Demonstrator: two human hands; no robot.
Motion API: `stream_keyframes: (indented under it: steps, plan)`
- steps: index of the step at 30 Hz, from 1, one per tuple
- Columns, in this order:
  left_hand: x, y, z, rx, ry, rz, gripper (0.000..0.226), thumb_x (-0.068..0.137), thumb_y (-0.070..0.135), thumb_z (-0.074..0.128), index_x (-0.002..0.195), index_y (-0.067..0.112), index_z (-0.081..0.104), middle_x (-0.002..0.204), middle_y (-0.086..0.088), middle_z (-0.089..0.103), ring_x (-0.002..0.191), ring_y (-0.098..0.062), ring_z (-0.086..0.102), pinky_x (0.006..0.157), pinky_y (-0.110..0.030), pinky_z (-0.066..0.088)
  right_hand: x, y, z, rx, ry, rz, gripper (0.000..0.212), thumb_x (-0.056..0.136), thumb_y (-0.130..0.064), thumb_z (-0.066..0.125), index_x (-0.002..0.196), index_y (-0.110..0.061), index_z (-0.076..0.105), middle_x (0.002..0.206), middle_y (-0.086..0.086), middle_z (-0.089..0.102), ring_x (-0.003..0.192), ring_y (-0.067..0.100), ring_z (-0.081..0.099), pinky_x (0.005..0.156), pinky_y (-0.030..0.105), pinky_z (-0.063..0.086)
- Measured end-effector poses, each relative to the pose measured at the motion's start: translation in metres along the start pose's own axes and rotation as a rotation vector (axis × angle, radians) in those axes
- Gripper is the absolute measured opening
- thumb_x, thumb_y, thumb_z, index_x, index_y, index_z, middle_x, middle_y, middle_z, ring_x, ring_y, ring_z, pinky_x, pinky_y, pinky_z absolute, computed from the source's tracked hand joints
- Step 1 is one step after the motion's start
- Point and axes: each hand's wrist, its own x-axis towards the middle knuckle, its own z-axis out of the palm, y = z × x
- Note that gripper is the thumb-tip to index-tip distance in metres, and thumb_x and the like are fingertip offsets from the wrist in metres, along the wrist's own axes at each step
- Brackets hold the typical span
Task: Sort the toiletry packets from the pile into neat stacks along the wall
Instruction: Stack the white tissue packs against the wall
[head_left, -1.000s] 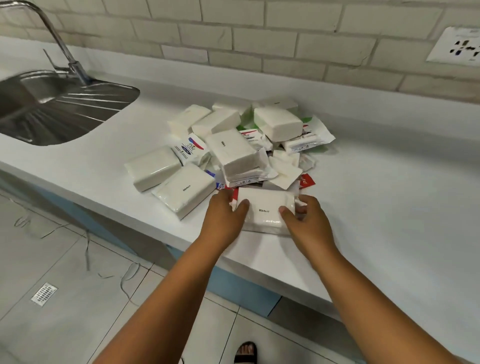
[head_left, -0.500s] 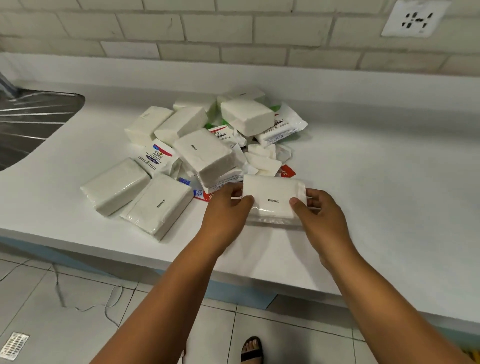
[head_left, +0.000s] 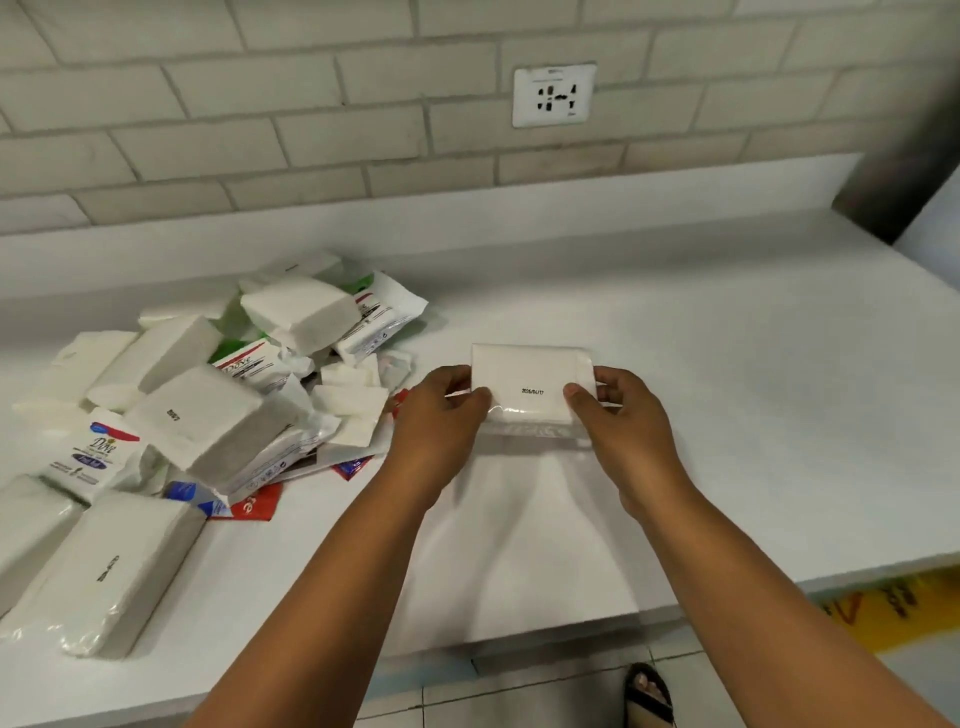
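A white tissue packet with a small printed date is held just above the white counter, to the right of the pile. My left hand grips its left end and my right hand grips its right end, thumbs on top. The pile lies to the left: several white tissue packets, a Dove soap packet, a second Dove packet, wet-wipe pouches and small red sachets, all jumbled. The counter strip along the wall bears no packets.
A tiled brick wall with a white power socket rises behind the counter. A dark vertical edge stands at the far right. The counter's front edge runs below my arms, with tiled floor and a sandalled foot beneath.
Both hands have lifted the white packet off the counter's front and carried it right and away from the pile. The view has swung right, so the sink has left the frame.
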Motion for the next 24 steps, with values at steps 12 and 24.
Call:
stream_keyframes:
  steps: [12,24]
  plan:
    - [0.05,0.068,0.19,-0.039,-0.103,0.028,0.032,0.089,0.023,0.058,0.121,0.023,0.061,0.113,0.012,0.066,0.095,-0.003,0.063,0.078,-0.021,0.048,0.119,0.024,-0.161,-0.009,0.103,0.015,0.031,0.089,-0.03,0.063,0.119,-0.024,0.058,0.107,-0.007,0.06,0.093,0.011,0.061,0.085,0.033,0.051]
    - [0.116,0.141,0.353,-0.118,-0.108,-0.013,0.031,0.082,0.029,0.054,0.11,0.023,0.067,0.106,0.008,0.068,0.089,-0.013,0.065,0.085,-0.037,0.056,0.261,0.032,-0.292,-0.024,0.111,-0.006,0.03,0.09,-0.028,0.061,0.12,-0.024,0.057,0.109,-0.005,0.059,0.096,0.014,0.059,0.079,0.027,0.045]
